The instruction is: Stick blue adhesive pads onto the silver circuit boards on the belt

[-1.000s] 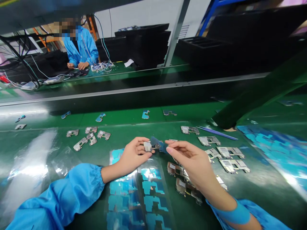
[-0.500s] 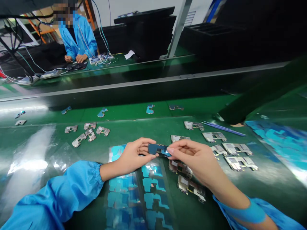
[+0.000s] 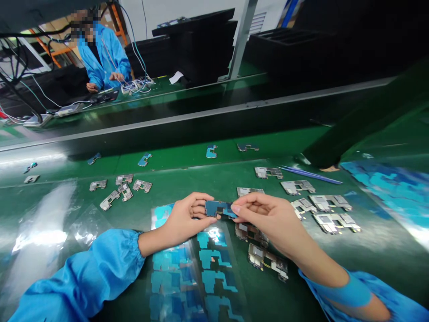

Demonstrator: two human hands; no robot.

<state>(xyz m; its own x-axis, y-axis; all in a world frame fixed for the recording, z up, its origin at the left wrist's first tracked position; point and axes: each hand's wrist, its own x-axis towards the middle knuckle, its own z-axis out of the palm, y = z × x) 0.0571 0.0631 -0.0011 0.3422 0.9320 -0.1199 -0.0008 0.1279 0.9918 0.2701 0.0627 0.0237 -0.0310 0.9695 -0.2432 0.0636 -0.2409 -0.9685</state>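
Note:
A small circuit board [image 3: 212, 209] with a dark blue face is held between my two hands above the bench. My left hand [image 3: 186, 216] pinches its left end between thumb and fingers. At the right end, the thumb and forefinger of my right hand [image 3: 268, 217] close on it. Beneath the hands lie clear sheets of blue die-cut stickers [image 3: 214, 259], several in rows. Just right of the sheets, bare metal-shielded circuit boards [image 3: 267, 261] lie on the green mat, one partly hidden by my right hand.
More boards [image 3: 330, 202] lie to the right, near blue tweezers [image 3: 310, 175]. Another sticker sheet [image 3: 385, 188] sits at far right. Left are several boards [image 3: 125, 192] and clear film [image 3: 43, 223]. Blue-faced boards [image 3: 211, 151] line the back. A co-worker [image 3: 103, 53] sits across the bench.
The board's blue face has tilted slightly, and both hands keep their grip on it. Across the bench, the co-worker's hands have moved apart. The whole view has shifted a little.

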